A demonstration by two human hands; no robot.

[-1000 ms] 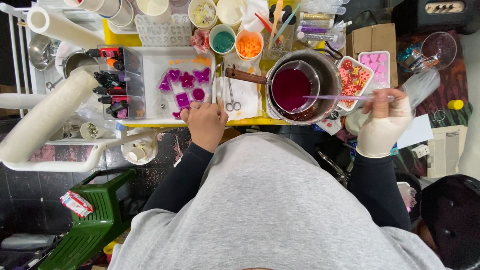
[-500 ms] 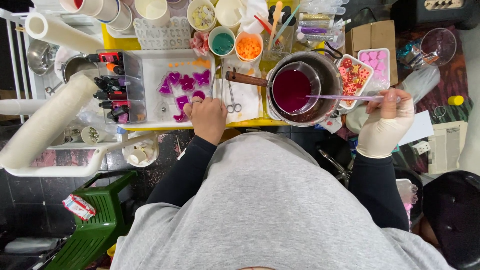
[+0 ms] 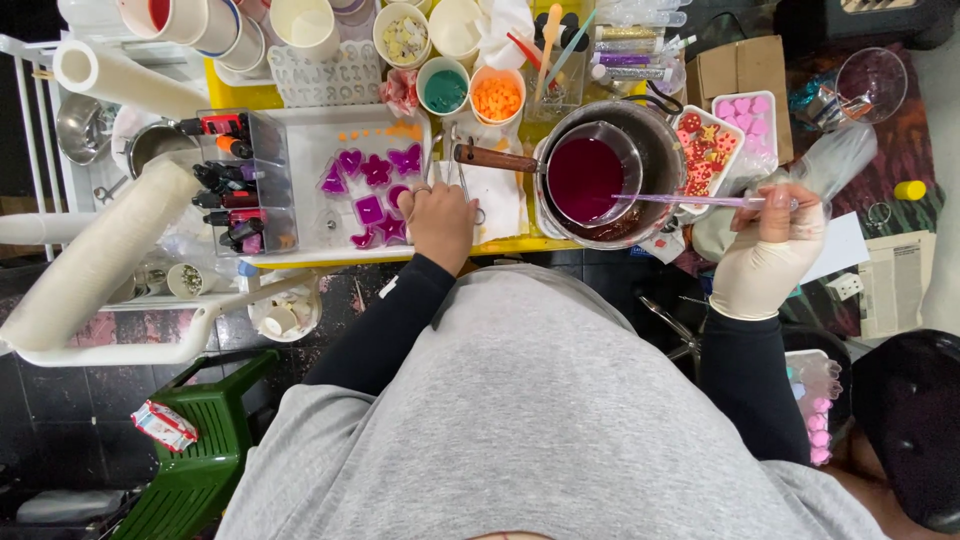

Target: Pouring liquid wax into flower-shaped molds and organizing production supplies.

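My right hand (image 3: 765, 255), in a pale glove, pinches a thin pinkish stick (image 3: 690, 201) whose far end dips into a glass cup of dark magenta liquid (image 3: 588, 178). The cup stands inside a metal pot (image 3: 662, 150) with a wooden handle (image 3: 495, 158). My bare left hand (image 3: 440, 225) rests with curled fingers on a white paper towel (image 3: 497, 195), at the right edge of a white tray (image 3: 300, 130). The tray holds several purple moulded shapes (image 3: 370, 190). Metal scissors (image 3: 452, 150) lie just beyond the knuckles.
Black marker-like bottles fill a clear organiser (image 3: 235, 185) left of the tray. Cups of teal (image 3: 444, 90) and orange (image 3: 497, 98) material stand behind. A small tray of red bits (image 3: 705, 150) and one of pink shapes (image 3: 745, 110) sit right of the pot. A paper roll (image 3: 100, 250) lies left.
My left hand has shifted slightly on the towel beside the tray. My right hand still holds the stick in the magenta cup, almost unmoved.
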